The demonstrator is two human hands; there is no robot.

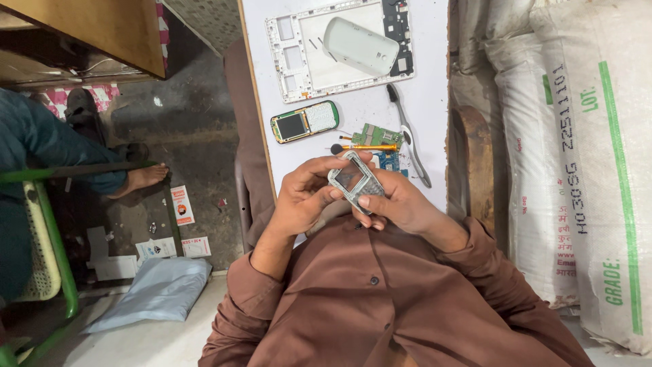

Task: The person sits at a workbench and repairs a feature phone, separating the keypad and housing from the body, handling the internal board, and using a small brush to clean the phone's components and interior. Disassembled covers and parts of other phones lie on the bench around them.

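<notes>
Brown button-up shirt [380, 299] nearest the lens, sleeves running up to both hands over the near edge of the white tabletop [428, 102]. Held between them, just above the shirt's chest: small silver-grey phone housing with an open screen window [354, 181]. Left hand [302, 197] curled around its left side, fingers pressed to the frame's edge and top corner. Right hand [401, 204] cupped under and behind, thumb laid along the lower right edge. Both closed on the housing, neither spread.

Judged light, thin and rigid, likely brittle plastic: easily cracked if twisted, smooth enough to slip. Best gripped along the long side rails, away from the hollow window.

Beyond the housing on the tabletop: yellow-handled screwdriver [370, 147] just past the fingertips, green circuit board [380, 134] touching it, white toothbrush [407, 136] to the right, green-rimmed phone front with keypad [305, 121] to the left, white tablet frame [339, 51] farthest, white curved back cover [360, 46] resting on it.
</notes>
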